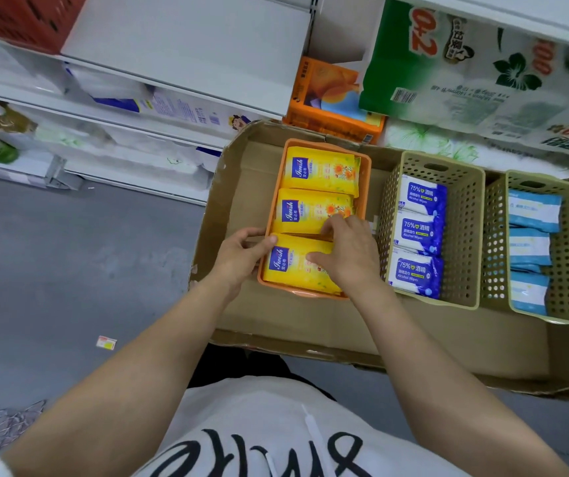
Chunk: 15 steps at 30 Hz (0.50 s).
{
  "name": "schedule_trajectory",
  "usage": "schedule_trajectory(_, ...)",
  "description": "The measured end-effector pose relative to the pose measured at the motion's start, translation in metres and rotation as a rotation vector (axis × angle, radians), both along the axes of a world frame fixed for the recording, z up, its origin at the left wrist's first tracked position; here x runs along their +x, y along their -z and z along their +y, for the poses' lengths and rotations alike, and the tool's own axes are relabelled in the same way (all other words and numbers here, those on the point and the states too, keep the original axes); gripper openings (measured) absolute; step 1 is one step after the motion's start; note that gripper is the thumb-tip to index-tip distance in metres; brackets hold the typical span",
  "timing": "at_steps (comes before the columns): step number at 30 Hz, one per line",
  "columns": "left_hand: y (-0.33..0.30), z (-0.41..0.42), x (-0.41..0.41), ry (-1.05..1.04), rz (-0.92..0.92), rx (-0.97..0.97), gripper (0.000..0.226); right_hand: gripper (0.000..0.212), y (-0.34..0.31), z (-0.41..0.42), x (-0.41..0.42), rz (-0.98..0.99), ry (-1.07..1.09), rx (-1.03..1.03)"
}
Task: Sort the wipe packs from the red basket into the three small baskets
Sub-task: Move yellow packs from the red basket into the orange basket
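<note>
Your left hand (241,253) grips the orange basket's (365,173) near-left rim, fingers curled. Your right hand (348,253) lies flat, fingers spread, on the nearest of three yellow wipe packs (290,270) inside.

Bright, even light; edges bowed, upper corners perhaps blurred.

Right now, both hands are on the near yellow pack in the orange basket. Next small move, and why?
Probably press the near yellow pack flat, then lift both hands away. The left hand pinches its left edge at the orange basket rim, and the right hand lies on top. All three baskets already hold three packs in rows, so sorting looks finished.
</note>
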<state>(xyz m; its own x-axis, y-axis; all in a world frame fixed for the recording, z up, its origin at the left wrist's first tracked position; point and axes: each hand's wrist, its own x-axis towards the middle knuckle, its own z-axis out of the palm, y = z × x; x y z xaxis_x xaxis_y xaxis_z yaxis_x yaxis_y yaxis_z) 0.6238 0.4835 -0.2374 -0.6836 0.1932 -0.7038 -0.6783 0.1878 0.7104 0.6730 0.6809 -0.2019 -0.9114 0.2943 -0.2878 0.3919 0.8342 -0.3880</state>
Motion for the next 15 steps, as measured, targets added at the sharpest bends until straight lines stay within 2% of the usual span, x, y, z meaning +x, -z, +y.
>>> schedule_trajectory(3,-0.002,0.003,-0.002,0.034,-0.007,-0.024,0.051,0.061,0.0,0.0,-0.003,0.133,0.018,0.073)
schedule_trajectory(6,-0.003,0.005,-0.005,0.032,-0.008,-0.049,0.051,0.076,0.002,0.007,-0.011,0.07,-0.015,-0.003)
schedule_trajectory(9,-0.002,0.005,-0.004,0.033,-0.007,-0.058,0.048,0.076,0.006,0.011,-0.012,-0.047,-0.047,-0.121)
schedule_trajectory(15,-0.003,0.006,-0.003,0.035,-0.003,-0.082,0.049,0.074,0.011,0.012,-0.006,-0.016,-0.013,-0.124)
